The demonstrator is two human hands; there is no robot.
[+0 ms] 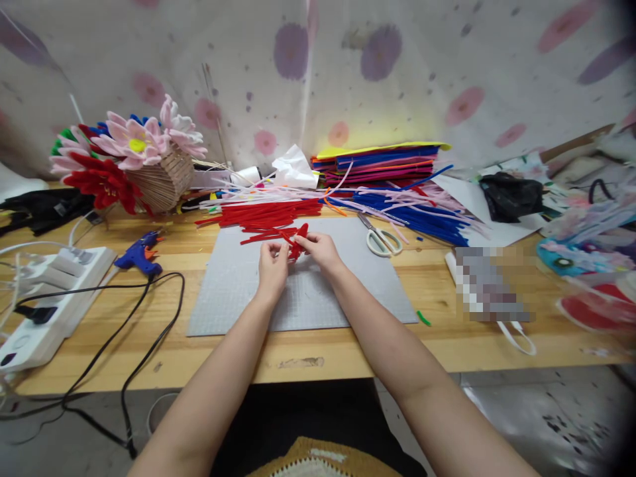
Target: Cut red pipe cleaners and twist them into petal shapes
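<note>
My left hand (272, 264) and my right hand (322, 250) meet over the grey cutting mat (223, 291). Both pinch a small bent piece of red pipe cleaner (297, 246) held between them, just above the mat. Behind the hands lies a pile of red pipe cleaners (268, 215) at the mat's far edge. Fingers of both hands are curled closed around the red piece.
Scissors (381, 240) lie right of the mat, beside blue and pink pipe cleaners (422, 215) and stacked coloured sheets (380, 162). A blue glue gun (140, 257), its black cord and a white power strip (50, 305) sit left. A basket of pipe-cleaner flowers (134, 159) stands back left.
</note>
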